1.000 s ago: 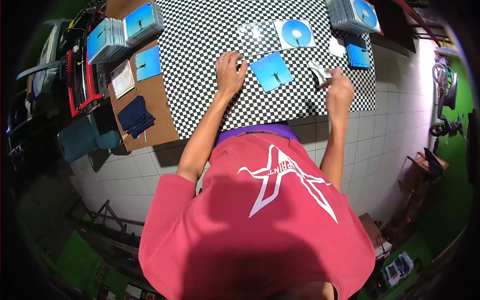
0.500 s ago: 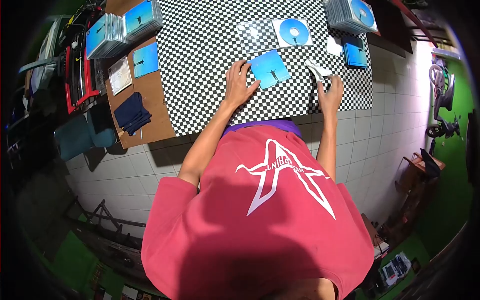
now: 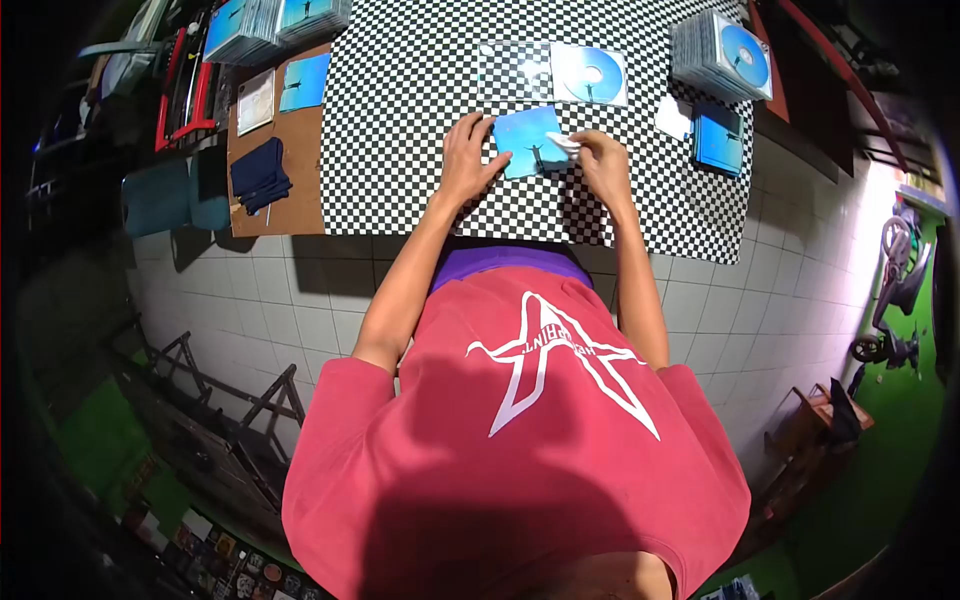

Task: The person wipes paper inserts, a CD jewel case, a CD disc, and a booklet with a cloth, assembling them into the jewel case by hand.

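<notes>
On the checkered cloth lies a blue album insert printed with a small figure. My left hand rests at its left edge, fingers spread and thumb touching the insert. A white wiping cloth is pinched in my right hand, over the insert's right side. Just beyond is an open CD case: its clear lid lies to the left, and a blue disc sits in the tray to the right.
At the right stand stacked CD cases and a pile of blue inserts, with a white piece alongside. More stacked cases, a single blue insert, a clear case and folded dark cloth are at the left.
My right hand has moved left with the white cloth, from the bare checkered cover onto the insert. My left hand stays at the insert's left edge. The camera view has shifted slightly.
</notes>
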`<action>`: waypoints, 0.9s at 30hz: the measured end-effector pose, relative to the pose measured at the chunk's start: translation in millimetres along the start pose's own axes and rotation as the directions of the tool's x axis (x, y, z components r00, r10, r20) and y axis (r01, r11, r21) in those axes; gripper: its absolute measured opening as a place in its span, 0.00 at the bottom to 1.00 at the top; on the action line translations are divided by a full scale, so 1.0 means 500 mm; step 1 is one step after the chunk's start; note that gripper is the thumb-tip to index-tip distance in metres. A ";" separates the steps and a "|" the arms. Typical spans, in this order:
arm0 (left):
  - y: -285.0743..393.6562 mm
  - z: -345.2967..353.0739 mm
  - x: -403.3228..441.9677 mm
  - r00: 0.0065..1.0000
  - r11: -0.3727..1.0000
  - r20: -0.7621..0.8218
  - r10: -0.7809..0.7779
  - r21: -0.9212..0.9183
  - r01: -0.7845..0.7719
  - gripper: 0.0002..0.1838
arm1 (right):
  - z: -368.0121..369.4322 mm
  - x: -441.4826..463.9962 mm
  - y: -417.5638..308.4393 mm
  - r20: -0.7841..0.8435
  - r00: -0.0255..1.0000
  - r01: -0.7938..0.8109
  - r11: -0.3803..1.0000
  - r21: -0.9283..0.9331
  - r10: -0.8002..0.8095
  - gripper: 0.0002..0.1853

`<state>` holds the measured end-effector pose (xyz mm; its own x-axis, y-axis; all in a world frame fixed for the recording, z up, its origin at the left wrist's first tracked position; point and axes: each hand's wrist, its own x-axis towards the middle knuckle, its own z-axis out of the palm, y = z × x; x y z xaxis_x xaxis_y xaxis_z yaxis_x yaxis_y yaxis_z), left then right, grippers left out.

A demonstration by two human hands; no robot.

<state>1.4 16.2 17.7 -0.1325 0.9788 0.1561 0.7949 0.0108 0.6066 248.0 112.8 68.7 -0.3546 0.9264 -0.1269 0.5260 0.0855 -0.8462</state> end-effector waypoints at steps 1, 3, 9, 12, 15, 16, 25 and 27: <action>0.002 -0.002 0.004 0.999 0.999 -0.007 -0.036 0.010 0.036 0.38 | 0.010 0.013 -0.005 0.051 0.995 0.085 0.996 -0.019 -0.084 0.14; 0.006 -0.010 0.009 0.996 0.997 -0.042 -0.077 0.008 0.078 0.36 | 0.038 0.026 -0.013 0.053 0.987 0.159 0.971 -0.178 -0.152 0.11; -0.012 -0.028 0.030 0.991 0.994 -0.083 -0.107 -0.027 0.105 0.34 | 0.121 0.039 0.012 0.001 0.909 0.385 0.840 -0.383 -0.416 0.18; -0.031 -0.028 0.053 0.997 0.999 -0.072 -0.015 0.042 0.018 0.31 | 0.142 0.011 0.009 -0.100 0.873 0.310 0.703 -0.640 -0.477 0.18; -0.043 -0.032 0.082 0.995 0.999 -0.082 0.054 0.000 -0.055 0.28 | 0.154 -0.024 -0.001 -0.113 0.889 0.282 0.727 -0.626 -0.443 0.20; -0.052 -0.030 0.100 0.992 0.997 -0.110 0.061 -0.034 -0.065 0.27 | 0.162 -0.029 0.011 -0.105 0.899 0.277 0.735 -0.619 -0.426 0.20; -0.068 0.021 0.251 0.951 0.918 0.065 0.301 0.249 -0.307 0.27 | 0.187 -0.010 -0.009 -0.113 0.937 0.192 0.759 -0.622 -0.329 0.20; -0.070 0.027 0.254 0.943 0.904 0.095 0.319 0.268 -0.333 0.27 | 0.189 -0.012 -0.012 -0.135 0.934 0.180 0.762 -0.622 -0.331 0.20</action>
<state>-35.0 142.6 5.7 0.1850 0.9458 0.2670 0.9216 -0.2613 0.2871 173.8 72.2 25.7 -0.4006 0.8865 0.2315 0.8179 0.4598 -0.3458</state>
